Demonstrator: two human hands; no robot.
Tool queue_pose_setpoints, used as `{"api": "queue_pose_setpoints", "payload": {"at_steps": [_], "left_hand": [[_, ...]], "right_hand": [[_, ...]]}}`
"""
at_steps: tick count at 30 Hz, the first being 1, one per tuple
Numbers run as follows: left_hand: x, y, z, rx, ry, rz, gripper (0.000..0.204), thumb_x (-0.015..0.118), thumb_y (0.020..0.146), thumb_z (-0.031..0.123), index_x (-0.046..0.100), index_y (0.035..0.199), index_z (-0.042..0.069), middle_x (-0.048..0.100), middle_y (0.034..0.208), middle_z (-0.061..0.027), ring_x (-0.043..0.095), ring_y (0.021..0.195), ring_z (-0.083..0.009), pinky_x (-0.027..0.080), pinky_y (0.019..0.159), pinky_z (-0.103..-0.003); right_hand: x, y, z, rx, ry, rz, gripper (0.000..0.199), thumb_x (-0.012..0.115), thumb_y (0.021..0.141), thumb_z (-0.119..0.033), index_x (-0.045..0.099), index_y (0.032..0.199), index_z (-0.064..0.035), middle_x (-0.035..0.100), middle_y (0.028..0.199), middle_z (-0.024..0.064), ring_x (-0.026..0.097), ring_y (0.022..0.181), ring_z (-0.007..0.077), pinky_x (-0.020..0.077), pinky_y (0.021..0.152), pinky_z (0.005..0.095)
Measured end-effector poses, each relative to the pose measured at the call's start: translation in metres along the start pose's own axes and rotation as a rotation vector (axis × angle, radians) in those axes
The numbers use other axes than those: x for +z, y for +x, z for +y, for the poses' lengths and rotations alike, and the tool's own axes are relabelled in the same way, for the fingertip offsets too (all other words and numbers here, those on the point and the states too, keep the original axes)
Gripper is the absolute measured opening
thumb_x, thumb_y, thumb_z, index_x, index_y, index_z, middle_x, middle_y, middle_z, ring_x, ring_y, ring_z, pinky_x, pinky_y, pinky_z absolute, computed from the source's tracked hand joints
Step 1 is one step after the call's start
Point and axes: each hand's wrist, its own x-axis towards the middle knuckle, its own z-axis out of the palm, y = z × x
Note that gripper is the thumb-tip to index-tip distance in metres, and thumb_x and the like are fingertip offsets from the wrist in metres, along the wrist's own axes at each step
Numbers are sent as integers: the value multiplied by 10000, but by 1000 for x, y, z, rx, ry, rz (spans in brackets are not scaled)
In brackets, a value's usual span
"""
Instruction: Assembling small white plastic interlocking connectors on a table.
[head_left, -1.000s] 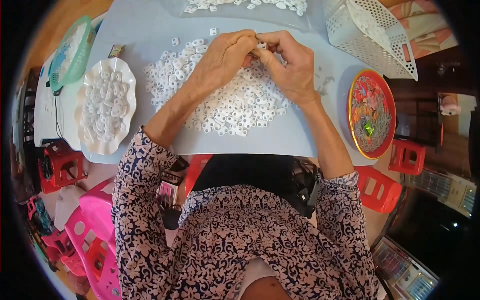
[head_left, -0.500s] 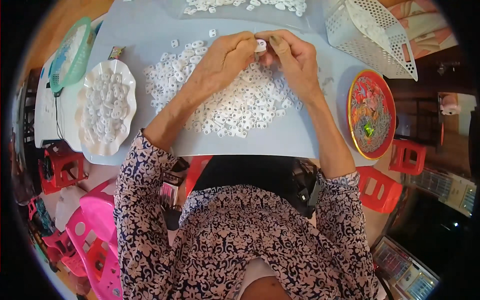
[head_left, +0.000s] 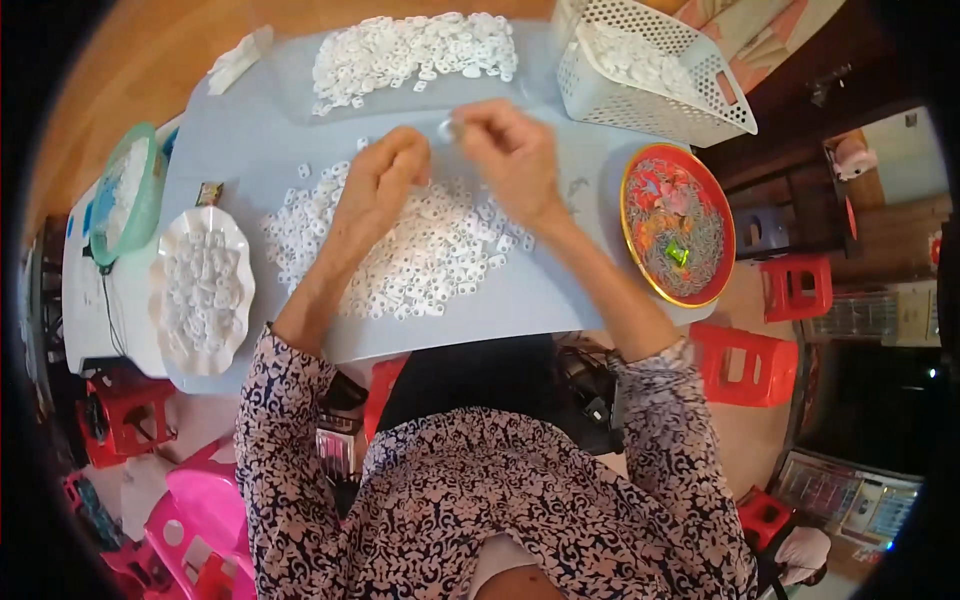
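Observation:
A small white plastic piece (head_left: 447,130) is pinched at the fingertips of my right hand (head_left: 512,160), slightly blurred. Close by on the left, my left hand (head_left: 385,175) is curled closed, and whatever its fingers hold is hidden. Both hands are raised over a wide pile of small white two-holed plastic pieces (head_left: 400,275) spread on the grey-blue table (head_left: 520,310). To the right stands a round red tray with a gold rim (head_left: 732,235), holding many thin grey metal bits and a shiny green wrapper (head_left: 677,250).
At left sits a white scalloped dish (head_left: 245,290) of white pieces, with a green basket (head_left: 150,200) beyond it. Along the far side lie another heap of white pieces (head_left: 415,55) and a white perforated basket (head_left: 640,105). Red stools (head_left: 745,365) and a pink chair (head_left: 205,500) surround the table.
My hands have come apart; before, they met around a white piece. My right hand now has a white piece at its fingertips. The whole view has shifted, showing more of the table's far side.

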Motion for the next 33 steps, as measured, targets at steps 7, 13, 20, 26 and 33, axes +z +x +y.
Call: {"api": "queue_pose_setpoints", "payload": {"at_steps": [7, 13, 20, 26, 33], "left_hand": [[-39, 16, 0, 115, -292, 324, 451, 362, 929, 386, 543, 810, -10, 567, 726, -63, 503, 724, -124, 397, 755, -279], [-71, 17, 10, 214, -480, 488, 435, 291, 974, 325, 523, 924, -40, 545, 693, -102, 534, 837, -224, 392, 916, -353], [-76, 20, 8, 253, -433, 539, 418, 316, 967, 330, 514, 937, -38, 548, 696, -102, 539, 815, -212, 398, 897, -344], [-73, 21, 1, 142, -432, 563, 411, 346, 955, 330, 513, 936, -45, 554, 718, -98, 547, 804, -203, 411, 878, -316], [-69, 18, -6, 141, -248, 459, 413, 336, 955, 318, 517, 940, -53, 553, 731, -98, 549, 812, -191, 424, 861, -309]], "right_hand": [[-106, 31, -59, -321, -656, 306, 117, 611, 861, -93, 650, 957, -40, 660, 774, 40, 586, 678, 69, 478, 623, 239], [-125, 33, -51, -550, -1196, 286, 130, 625, 807, -46, 644, 935, -27, 648, 833, 81, 609, 701, 184, 489, 658, 289], [20, 31, -9, -377, -640, -327, 140, 600, 784, -46, 640, 914, -16, 629, 855, 144, 612, 738, 299, 487, 688, 348], [71, 55, 12, -454, -754, -560, 173, 611, 800, -72, 634, 959, -8, 620, 863, 136, 609, 719, 288, 477, 665, 362], [31, 42, 10, -231, -608, -469, 122, 623, 802, -91, 674, 884, -16, 642, 730, 108, 577, 605, 191, 462, 587, 300]]}}
